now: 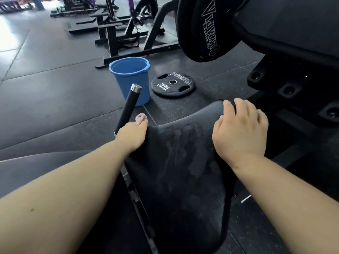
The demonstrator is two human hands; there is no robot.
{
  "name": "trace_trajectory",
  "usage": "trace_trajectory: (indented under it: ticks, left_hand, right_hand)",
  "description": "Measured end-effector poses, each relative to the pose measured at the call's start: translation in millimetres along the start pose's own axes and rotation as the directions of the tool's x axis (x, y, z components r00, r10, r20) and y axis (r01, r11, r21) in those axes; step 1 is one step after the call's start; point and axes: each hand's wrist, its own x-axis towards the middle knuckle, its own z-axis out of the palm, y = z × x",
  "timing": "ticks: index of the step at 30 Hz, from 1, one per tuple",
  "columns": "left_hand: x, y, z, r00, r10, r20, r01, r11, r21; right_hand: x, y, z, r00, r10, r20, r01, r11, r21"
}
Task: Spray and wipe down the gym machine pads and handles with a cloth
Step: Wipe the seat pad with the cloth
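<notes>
1. At the seat pad's (183,171) left edge, the left grip (133,136) is clutching a pale cloth (141,119) beside the black handle (128,107).
2. The right grip (240,131) is holding the seat pad's far right corner, fingers curling over it.
3. Beyond the seat pad, a blue bucket (132,77) is standing.

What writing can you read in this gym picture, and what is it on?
"10KG": on the small weight plate lying on the floor beside the blue bucket.
"22.05 lbs": same plate, just below, small.
Outlined brand word on both that plate and the large weight plate higher up: upside down, not surely readable.
Small line beside it on the large plate: too blurred.
</notes>
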Motion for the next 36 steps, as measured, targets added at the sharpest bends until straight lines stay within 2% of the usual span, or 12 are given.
trace_trajectory:
  ticks: [3,5,13,15,17,19,21,25,27,30,33,36]
  left_hand:
    - [-12.1,-14.5,6.8,0.999,-0.003,-0.047,0.002,1.0,-0.028]
    - [-19.9,-27.0,0.1,0.994,-0.107,0.017,0.108,0.993,-0.049]
    - [-36.2,-60.6,-6.8,0.983,-0.114,0.144,0.076,0.967,0.244]
    - [-43.1,-69.6,-3.6,0.985,-0.078,0.154,0.04,0.972,0.232]
    - [-44.1,-65.1,-1.6,0.993,-0.095,0.077,0.08,0.981,0.177]
    - [-36.7,-55.2,0.7,0.984,-0.167,-0.056,0.165,0.985,-0.049]
    - [-36.4,-39.5,3.4,0.973,-0.211,-0.093,0.202,0.975,-0.093]
    - [-64.9,-14.6,-3.0,1.0,-0.017,-0.009,0.019,0.982,0.189]
    - [-84.8,9.1,-6.2,0.993,0.12,0.017,-0.12,0.961,0.251]
    - [-105.7,58.8,9.0,0.933,0.359,-0.024,-0.355,0.929,0.102]
    - [-125.3,78.6,23.4,0.861,0.491,-0.132,-0.459,0.862,0.216]
    - [-163.7,78.1,32.1,0.778,0.622,-0.09,-0.606,0.78,0.158]
  right_hand:
    - [-5.2,-7.9,-4.0,0.992,-0.02,0.125,0.022,1.0,-0.013]
    - [-8.9,-12.3,-9.7,0.977,-0.009,0.215,0.019,0.999,-0.043]
    - [-13.3,-15.2,-7.9,0.989,-0.002,0.149,0.003,1.0,-0.005]
    - [-15.1,-14.9,-7.4,0.987,-0.005,0.159,0.004,1.0,0.006]
    - [-16.3,-14.3,-6.1,0.993,-0.015,0.121,0.012,1.0,0.02]
    - [-18.2,-15.0,-5.9,0.997,-0.011,0.083,0.009,1.0,0.023]
    - [-16.7,-17.4,-5.4,0.998,0.001,0.064,-0.003,0.999,0.041]
    - [-14.1,-14.8,-4.4,0.998,-0.001,0.069,-0.004,0.997,0.072]
    - [-14.5,-13.5,-5.4,0.997,0.002,0.078,-0.009,0.996,0.087]
    - [-9.4,-12.5,-11.4,0.991,-0.043,0.129,0.017,0.981,0.192]
    - [-9.4,3.9,-33.1,0.946,-0.12,0.302,0.015,0.945,0.327]
    - [-34.1,42.9,-80.0,0.905,-0.036,0.424,-0.174,0.878,0.446]
